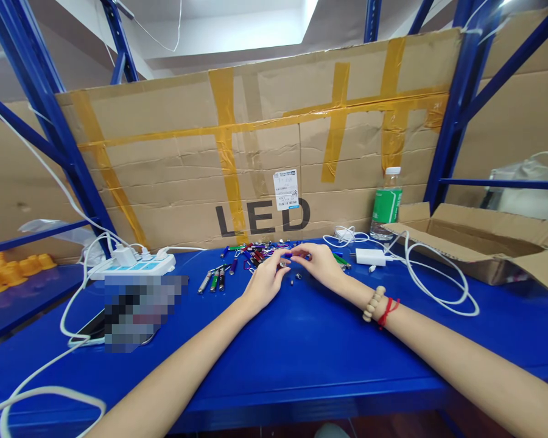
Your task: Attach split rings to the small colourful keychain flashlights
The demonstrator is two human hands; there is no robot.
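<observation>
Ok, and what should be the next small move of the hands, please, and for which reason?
I would probably steady the small blue piece between the left hand and right hand before reaching for the loose silver bits: both hands' fingers come close together at that piece, while the bits lie on the blue table, nearer the person.

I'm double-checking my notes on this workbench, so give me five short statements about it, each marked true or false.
1. The left hand and right hand are far apart. False: they are close together, by the small coloured tubes.
2. The bottle has a green label. True.
3. The bead bracelet is on the left wrist. False: the bead bracelet is on the right one.
4. The power strip lies left of both hands. True.
5. The table is blue. True.
</observation>
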